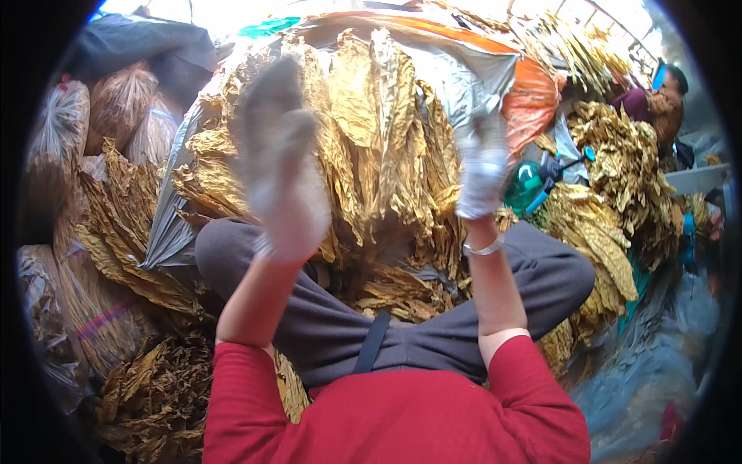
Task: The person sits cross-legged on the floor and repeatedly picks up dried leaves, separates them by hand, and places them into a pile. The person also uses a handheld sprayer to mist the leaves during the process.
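My left hand (284, 174), in a white glove with greyish, soiled fingers, is raised above a spread of dried yellow-brown tobacco leaves (353, 104). Its thumb stands apart from the outstretched fingers, and no object shows in it. My right hand (482, 156), also gloved, is held up near the right edge of the spread leaves, beside a grey-white plastic sheet (446, 69). Motion blurs both hands; the right fingers are too smeared to read. More leaves (400, 293) lie between my crossed legs.
Filled clear plastic bags (58, 124) and loose leaves (127, 232) are at left. At right are an orange plastic sheet (530, 98), a green bottle with a black-and-blue sprayer head (524, 185), and leaf heaps (620, 168). Another person (664, 107) is beyond them.
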A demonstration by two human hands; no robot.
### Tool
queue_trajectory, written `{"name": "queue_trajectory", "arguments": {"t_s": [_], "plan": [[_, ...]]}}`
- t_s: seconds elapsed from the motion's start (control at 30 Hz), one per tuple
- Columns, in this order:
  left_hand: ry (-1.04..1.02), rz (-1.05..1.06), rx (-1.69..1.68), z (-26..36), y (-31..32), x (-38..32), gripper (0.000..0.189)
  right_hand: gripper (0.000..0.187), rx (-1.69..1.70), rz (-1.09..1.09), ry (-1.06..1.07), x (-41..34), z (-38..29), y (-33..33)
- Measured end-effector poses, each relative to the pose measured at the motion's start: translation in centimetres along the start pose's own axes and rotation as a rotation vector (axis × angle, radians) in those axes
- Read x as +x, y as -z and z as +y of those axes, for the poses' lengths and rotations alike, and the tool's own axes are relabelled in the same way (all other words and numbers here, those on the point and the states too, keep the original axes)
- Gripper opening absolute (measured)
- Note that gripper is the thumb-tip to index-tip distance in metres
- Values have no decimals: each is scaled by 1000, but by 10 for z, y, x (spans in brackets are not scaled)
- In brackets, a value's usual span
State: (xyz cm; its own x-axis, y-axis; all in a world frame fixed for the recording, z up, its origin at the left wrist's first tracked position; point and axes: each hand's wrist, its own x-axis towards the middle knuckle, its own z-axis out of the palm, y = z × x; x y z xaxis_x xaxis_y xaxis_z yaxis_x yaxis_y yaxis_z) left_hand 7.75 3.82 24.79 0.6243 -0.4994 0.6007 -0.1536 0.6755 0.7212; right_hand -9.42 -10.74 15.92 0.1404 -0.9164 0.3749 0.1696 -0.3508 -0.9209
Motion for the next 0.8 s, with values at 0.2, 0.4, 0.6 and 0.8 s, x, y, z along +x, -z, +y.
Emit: {"name": "queue_trajectory", "arguments": {"t_s": [0.2, 0.4, 0.6, 0.8], "plan": [[885, 280, 180, -170, 7, -90, 44, 82, -859, -247, -224, -30, 163, -50], [1103, 318, 179, -216, 16, -127, 47, 44, -5, -21, -589, -54, 159, -25], [973, 6, 167, -173, -27, -120, 56, 43, -246, -23, -495, -85, 80, -5], [1114, 75, -145, -199, -7, -126, 52, 45, -358, -115, -284, -107, 74, 11]]}}
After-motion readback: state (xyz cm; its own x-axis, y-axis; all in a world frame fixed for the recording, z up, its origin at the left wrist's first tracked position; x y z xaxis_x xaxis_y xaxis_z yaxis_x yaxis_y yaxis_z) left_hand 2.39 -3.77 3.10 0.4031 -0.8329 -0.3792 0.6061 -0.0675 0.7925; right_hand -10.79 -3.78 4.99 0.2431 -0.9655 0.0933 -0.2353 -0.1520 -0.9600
